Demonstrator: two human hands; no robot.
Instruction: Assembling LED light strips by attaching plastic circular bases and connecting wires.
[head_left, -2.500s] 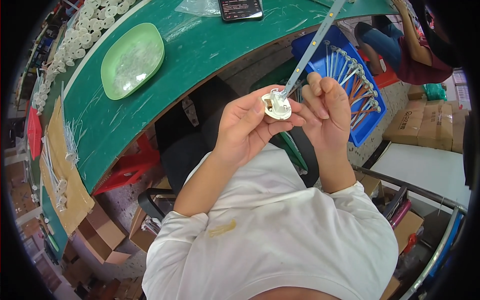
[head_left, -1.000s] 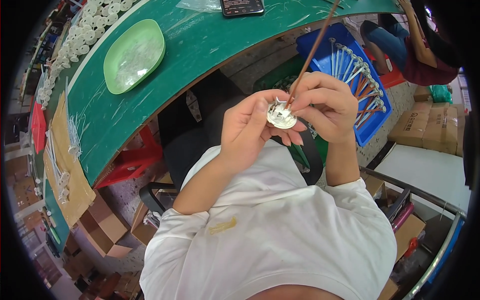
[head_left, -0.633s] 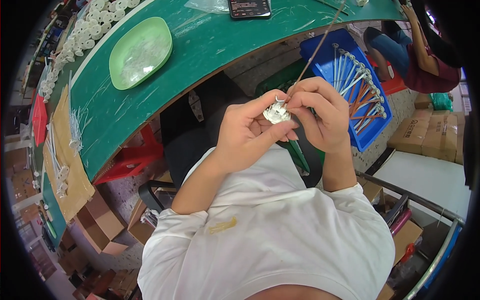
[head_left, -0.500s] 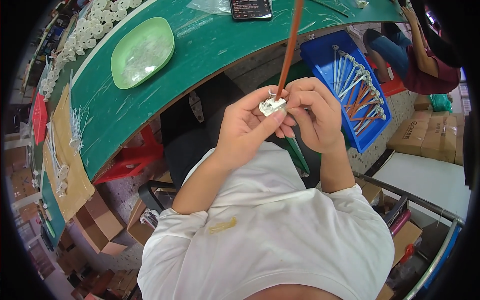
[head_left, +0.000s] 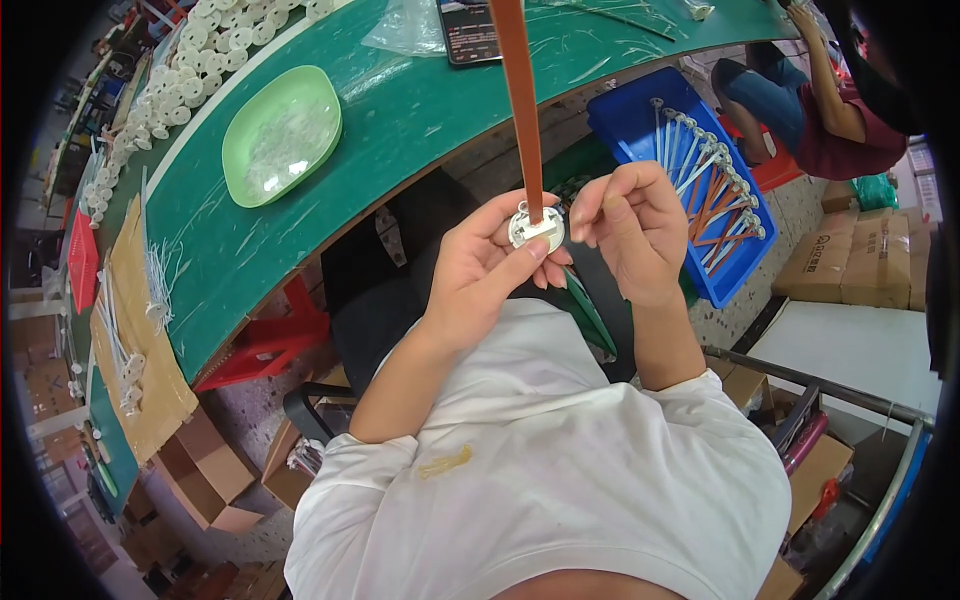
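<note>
Between the thumb and fingers of my left hand sits a small white round disc with a raised middle. A long orange-brown flat strip stands up from the disc and runs out past the top of the picture. My right hand is just to the right of the disc and apart from it. Its fingers are curled in with the thumb against them; whatever they pinch, if anything, is too small to make out.
On the green table are a light green bowl of small clear pieces, a phone and many white discs. A blue tray at right holds discs with white and orange-brown strips. Another person sits at far right.
My right hand has come off the disc and moved slightly right. The disc has shifted a little left and down in my left hand, and the strip's top has swung left.
</note>
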